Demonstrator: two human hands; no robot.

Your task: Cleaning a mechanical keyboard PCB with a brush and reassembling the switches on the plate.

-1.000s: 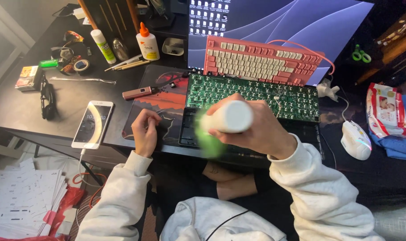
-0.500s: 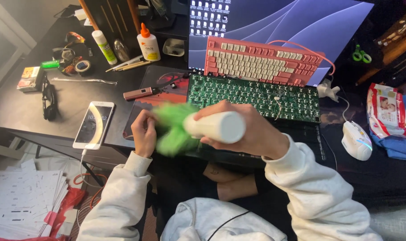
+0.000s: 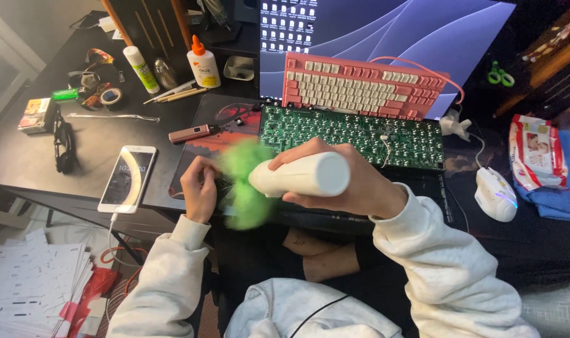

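Right hand wrapped tight around a white handle, held level above the near edge of the worktop. Green fluffy brush head at the handle's left end, blurred (so its exact shape stays unclear), hovering over the dark tray below the green circuit board. Left hand just beside that green blur, fingers curled down onto the near corner of the red and black desk mat; whether pinching anything there, cannot tell. Circuit board lying flat between the hands and the pink keyboard, which leans against the monitor. White phone face up, left of the left hand, cable running off the front edge. Small reddish tool on the mat's far left corner. Glue bottle with orange cap and a green-labelled tube further back. White mouse well to the right, near a pack of wipes on a blue cloth.
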